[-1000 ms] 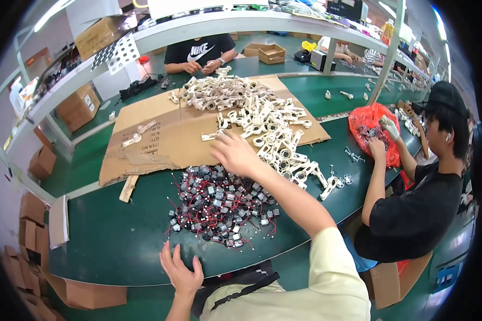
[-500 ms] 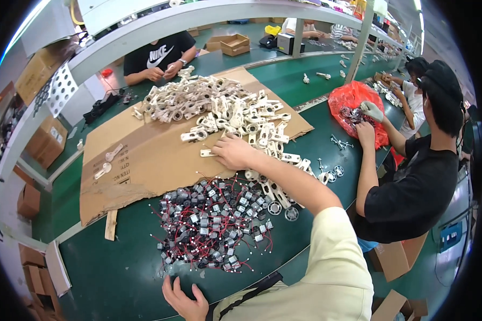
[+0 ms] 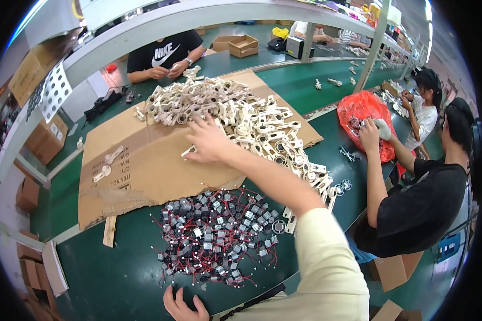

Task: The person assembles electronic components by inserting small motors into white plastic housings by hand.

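My right hand (image 3: 209, 140) reaches across the cardboard sheet to the near left edge of a heap of cream-white plastic housings (image 3: 251, 115). Its fingers are spread over the outer pieces, and one small white piece (image 3: 188, 152) shows by the thumb. I cannot make out whether the thumb presses on it. Below my forearm lies a pile of small grey motors (image 3: 214, 235) with red wires and white plugs. My left hand (image 3: 183, 307) rests at the near table edge, just below the motors, fingers apart and holding nothing.
The cardboard sheet (image 3: 144, 176) carries two separate housings (image 3: 108, 165) on its left. At right, a co-worker in black (image 3: 412, 208) handles parts over a red plastic bag (image 3: 367, 112). Another person (image 3: 166, 56) works across the table. A metal frame beam (image 3: 198, 29) spans the far side.
My right hand has moved left and farther away, its fingers now spreading at the heap's left edge. The left hand stays near the table edge. The whole view has shifted slightly.
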Demonstrator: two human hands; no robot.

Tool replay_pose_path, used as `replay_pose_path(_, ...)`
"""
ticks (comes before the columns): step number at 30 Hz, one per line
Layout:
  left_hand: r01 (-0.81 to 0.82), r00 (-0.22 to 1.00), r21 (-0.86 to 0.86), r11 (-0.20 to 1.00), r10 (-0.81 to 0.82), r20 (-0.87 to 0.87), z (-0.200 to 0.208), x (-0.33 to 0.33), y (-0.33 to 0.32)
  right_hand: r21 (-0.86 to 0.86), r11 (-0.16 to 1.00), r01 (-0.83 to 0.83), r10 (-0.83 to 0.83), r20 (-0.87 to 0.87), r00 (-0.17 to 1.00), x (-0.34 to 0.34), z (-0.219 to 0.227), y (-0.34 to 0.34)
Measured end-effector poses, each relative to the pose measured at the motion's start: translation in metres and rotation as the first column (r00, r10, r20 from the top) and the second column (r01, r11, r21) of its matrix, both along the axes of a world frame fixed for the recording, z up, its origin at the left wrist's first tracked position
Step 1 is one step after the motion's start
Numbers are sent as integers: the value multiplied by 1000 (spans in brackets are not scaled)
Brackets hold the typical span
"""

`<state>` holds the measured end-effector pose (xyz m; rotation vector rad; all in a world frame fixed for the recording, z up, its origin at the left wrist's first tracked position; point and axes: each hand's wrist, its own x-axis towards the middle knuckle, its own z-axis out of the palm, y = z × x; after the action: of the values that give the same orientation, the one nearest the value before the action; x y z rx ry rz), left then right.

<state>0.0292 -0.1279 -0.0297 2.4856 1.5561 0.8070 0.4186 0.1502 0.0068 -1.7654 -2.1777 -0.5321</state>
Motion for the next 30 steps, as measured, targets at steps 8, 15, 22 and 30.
replay_pose_path(8,-106,994,36,994,105,33,-1,1,-4,-526,799,293,-406,-111,907,31,-9,48)
replay_pose_path(15,-7,994,-105,994,18,105,-5,-11,10,-325,891,317,-355,-63,933,70,-16,-45)
replay_pose_path(22,-4,987,-103,995,21,160,-8,-21,16,-511,695,506,-405,303,863,30,37,-37)
replay_pose_path(30,-71,963,-36,997,78,256,0,-22,10,-145,989,31,-18,93,996,-99,18,155)
